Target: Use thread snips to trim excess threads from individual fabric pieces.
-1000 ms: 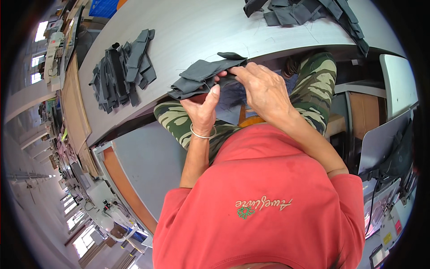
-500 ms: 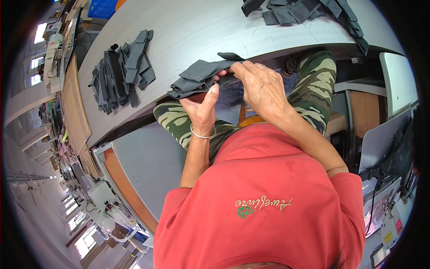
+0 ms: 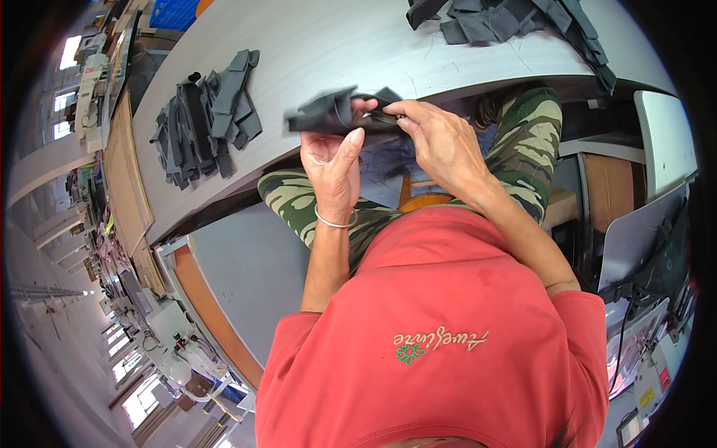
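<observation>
My left hand is closed around a folded dark grey fabric piece, its thumb below and its fingertips showing through above. The piece is smeared by motion and hangs over the table's near edge, above my lap. My right hand is closed in a pinch beside the right end of the cloth. Something narrow and dark lies at its fingertips; I cannot tell whether it is a small tool or part of the cloth.
Dark grey fabric strips lie heaped on the pale table to the left. Another heap of grey pieces is at the far right, partly hanging off the edge. Loose threads lie about. A blue crate stands at the far left.
The fabric piece has tilted and flattened in my left hand, which has turned slightly. My right hand has shifted a little right and down, showing the dark narrow thing at its fingertips.
</observation>
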`<state>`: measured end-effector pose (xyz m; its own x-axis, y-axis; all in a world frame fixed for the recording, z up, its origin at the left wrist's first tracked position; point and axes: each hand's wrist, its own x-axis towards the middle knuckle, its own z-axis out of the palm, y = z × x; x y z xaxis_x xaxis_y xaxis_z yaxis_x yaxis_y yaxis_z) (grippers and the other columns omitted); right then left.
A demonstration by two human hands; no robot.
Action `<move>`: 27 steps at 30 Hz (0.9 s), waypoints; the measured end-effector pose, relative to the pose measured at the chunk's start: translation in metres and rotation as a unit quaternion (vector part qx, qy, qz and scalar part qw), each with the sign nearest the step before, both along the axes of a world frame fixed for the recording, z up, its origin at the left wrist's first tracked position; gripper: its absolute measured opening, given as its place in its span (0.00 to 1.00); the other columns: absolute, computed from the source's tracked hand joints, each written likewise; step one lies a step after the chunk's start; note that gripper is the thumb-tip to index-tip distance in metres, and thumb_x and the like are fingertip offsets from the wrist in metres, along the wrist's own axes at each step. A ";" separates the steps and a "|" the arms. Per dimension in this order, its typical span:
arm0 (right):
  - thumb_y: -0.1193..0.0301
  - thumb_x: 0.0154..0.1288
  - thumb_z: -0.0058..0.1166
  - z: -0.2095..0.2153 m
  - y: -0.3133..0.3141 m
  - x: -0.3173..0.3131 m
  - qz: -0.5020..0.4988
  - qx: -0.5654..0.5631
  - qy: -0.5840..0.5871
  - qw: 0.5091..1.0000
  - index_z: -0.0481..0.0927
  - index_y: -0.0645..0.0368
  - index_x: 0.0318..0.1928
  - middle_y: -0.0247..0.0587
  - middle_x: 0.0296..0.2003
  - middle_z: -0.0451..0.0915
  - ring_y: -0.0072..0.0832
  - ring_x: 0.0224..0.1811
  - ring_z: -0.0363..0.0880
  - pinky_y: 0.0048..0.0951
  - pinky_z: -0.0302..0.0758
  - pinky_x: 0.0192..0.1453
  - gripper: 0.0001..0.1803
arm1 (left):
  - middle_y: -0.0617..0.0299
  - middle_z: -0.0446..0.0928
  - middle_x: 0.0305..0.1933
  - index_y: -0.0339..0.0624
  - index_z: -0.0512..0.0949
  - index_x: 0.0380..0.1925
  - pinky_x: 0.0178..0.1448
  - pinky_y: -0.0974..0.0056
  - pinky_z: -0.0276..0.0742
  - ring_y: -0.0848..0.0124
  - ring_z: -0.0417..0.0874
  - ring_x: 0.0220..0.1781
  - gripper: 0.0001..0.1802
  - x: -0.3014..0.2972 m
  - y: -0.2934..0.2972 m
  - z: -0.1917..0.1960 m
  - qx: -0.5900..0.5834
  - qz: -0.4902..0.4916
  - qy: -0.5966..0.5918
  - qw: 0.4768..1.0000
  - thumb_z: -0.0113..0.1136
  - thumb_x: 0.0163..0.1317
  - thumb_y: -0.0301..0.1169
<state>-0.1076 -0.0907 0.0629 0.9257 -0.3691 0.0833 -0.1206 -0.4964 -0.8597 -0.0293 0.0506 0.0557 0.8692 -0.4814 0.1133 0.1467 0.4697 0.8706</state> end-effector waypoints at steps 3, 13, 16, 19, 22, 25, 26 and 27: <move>0.71 0.65 0.47 0.001 -0.005 -0.003 0.020 0.039 0.018 0.999 0.79 0.57 0.46 0.48 0.39 0.82 0.47 0.39 0.81 0.42 0.75 0.41 0.12 | 0.43 0.75 0.53 0.45 0.59 0.61 0.59 0.49 0.77 0.51 0.79 0.55 0.29 0.004 0.003 0.001 0.030 -0.007 0.041 0.999 0.55 0.61 0.17; 0.71 0.66 0.48 0.004 -0.027 -0.014 0.055 0.105 0.050 0.992 0.79 0.58 0.49 0.48 0.41 0.83 0.41 0.39 0.81 0.33 0.74 0.45 0.13 | 0.38 0.73 0.55 0.37 0.68 0.55 0.51 0.52 0.82 0.53 0.82 0.46 0.19 0.014 0.011 -0.014 0.025 -0.012 0.134 0.991 0.48 0.63 0.21; 0.69 0.66 0.50 -0.003 -0.029 -0.014 0.038 0.111 -0.006 0.993 0.80 0.58 0.49 0.47 0.41 0.83 0.39 0.38 0.81 0.33 0.74 0.44 0.13 | 0.38 0.74 0.54 0.37 0.73 0.47 0.53 0.53 0.80 0.53 0.82 0.48 0.14 0.015 0.012 -0.007 -0.055 -0.067 0.193 0.977 0.46 0.67 0.33; 0.68 0.65 0.53 -0.001 -0.029 -0.011 0.037 0.091 -0.051 0.994 0.80 0.57 0.48 0.46 0.40 0.83 0.38 0.38 0.82 0.31 0.74 0.42 0.13 | 0.42 0.76 0.53 0.40 0.75 0.34 0.53 0.57 0.78 0.57 0.82 0.47 0.12 0.013 0.012 -0.003 -0.075 -0.102 0.234 0.964 0.47 0.70 0.37; 0.67 0.64 0.54 -0.002 -0.028 -0.010 0.050 0.116 -0.024 0.992 0.81 0.56 0.47 0.44 0.39 0.83 0.37 0.39 0.82 0.30 0.75 0.41 0.13 | 0.46 0.76 0.54 0.39 0.71 0.41 0.56 0.60 0.76 0.66 0.79 0.52 0.10 0.012 0.008 -0.005 0.025 -0.058 0.192 0.979 0.59 0.64 0.29; 0.69 0.64 0.53 -0.003 -0.024 -0.010 0.037 0.138 -0.037 0.989 0.81 0.56 0.46 0.44 0.37 0.84 0.35 0.37 0.83 0.30 0.74 0.41 0.12 | 0.46 0.75 0.55 0.37 0.67 0.50 0.58 0.63 0.75 0.66 0.78 0.54 0.19 0.006 0.002 0.004 0.059 -0.047 0.153 0.985 0.61 0.61 0.24; 0.70 0.64 0.52 -0.004 -0.023 -0.010 0.029 0.137 -0.038 0.989 0.81 0.56 0.46 0.44 0.36 0.83 0.34 0.36 0.83 0.29 0.74 0.40 0.12 | 0.47 0.74 0.57 0.39 0.66 0.54 0.57 0.64 0.77 0.65 0.78 0.55 0.22 0.007 0.002 0.000 0.060 -0.053 0.142 0.987 0.59 0.60 0.21; 0.70 0.64 0.52 -0.006 -0.022 -0.009 0.025 0.138 -0.046 0.989 0.81 0.56 0.46 0.43 0.35 0.83 0.33 0.34 0.82 0.29 0.74 0.39 0.12 | 0.47 0.74 0.57 0.39 0.66 0.54 0.57 0.64 0.77 0.65 0.78 0.56 0.23 0.006 0.002 0.000 0.061 -0.054 0.131 0.988 0.59 0.59 0.20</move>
<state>-0.1165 -0.1127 0.0564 0.9368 -0.3426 0.0711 -0.0161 -0.2451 -0.9694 -0.0235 0.0522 0.0552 0.8043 -0.5683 -0.1735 0.4180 0.3337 0.8450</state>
